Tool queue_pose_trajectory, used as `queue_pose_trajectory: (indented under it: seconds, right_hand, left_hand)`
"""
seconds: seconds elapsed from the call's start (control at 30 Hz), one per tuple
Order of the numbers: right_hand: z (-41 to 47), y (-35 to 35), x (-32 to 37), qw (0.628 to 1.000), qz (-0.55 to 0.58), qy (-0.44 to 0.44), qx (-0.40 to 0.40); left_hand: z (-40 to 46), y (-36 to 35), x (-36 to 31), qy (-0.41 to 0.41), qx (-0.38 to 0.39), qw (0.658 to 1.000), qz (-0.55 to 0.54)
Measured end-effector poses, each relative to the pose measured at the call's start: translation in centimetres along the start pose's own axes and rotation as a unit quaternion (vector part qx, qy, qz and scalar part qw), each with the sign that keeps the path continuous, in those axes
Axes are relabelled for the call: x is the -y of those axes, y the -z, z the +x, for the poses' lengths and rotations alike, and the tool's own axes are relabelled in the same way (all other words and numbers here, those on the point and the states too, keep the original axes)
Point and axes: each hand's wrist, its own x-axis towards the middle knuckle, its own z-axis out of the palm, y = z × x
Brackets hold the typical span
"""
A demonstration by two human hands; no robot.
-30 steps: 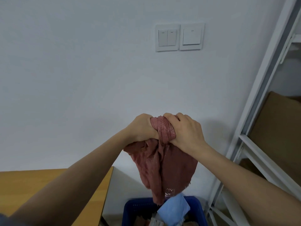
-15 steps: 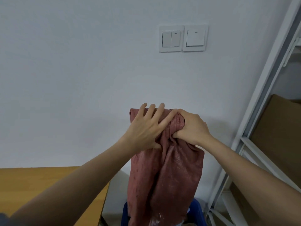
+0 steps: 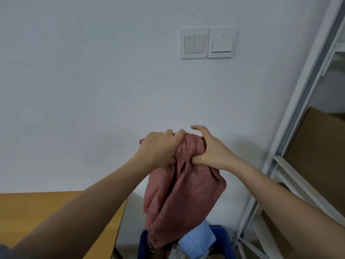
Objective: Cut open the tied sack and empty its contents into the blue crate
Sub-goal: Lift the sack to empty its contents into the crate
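Above the blue crate (image 3: 228, 242), holding up the reddish sack (image 3: 183, 193) with both arms stretched forward before the white wall (image 3: 93, 90). Gripping the bunched top of the sack with the left hand (image 3: 160, 149), fingers curled tight into the cloth, where half a second ago spreading flat and open against it. Clasping the same bunch from the other side with the right hand (image 3: 211, 151), thumb pressing underneath, forefinger lifting free above the cloth. Hanging lower and more crumpled than half a second ago, the sack now letting a light blue cloth piece (image 3: 199, 240) show at its mouth, just over the crate. Lying inside the crate, some small items, too blurred for naming. Left of the crate, standing a wooden table (image 3: 37, 212); right of the crate, rising a white metal rack (image 3: 291, 146) with brown cardboard (image 3: 317, 146). High above the crate, sitting two wall switches (image 3: 208, 43). Showing no readable writing or label anywhere.
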Motion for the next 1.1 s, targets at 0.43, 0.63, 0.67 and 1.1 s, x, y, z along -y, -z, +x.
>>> queue_pose_trajectory:
  seconds: [0.43, 0.63, 0.67, 1.1]
  right_hand:
    - [-0.3, -3.5, -1.3, 0.876, -0.436, 0.142, -0.148]
    - [0.0, -3.3, -1.5, 0.855, -0.440, 0.207, -0.183]
    - [-0.1, -3.4, -1.4, 0.858, -0.433, 0.209, -0.180]
    - [0.3, -1.6, -1.9, 0.909, -0.380, 0.107, -0.133]
  left_hand:
    - [0.2, -0.9, 2.0, 0.118, 0.095, 0.926, -0.345]
    - [-0.1, -1.3, 2.0, 0.107, 0.155, 0.862, -0.471]
    - [-0.2, -1.2, 2.2, 0.110, 0.174, 0.853, -0.480]
    - [-0.8, -0.9, 1.1, 0.065, 0.118, 0.936, -0.326]
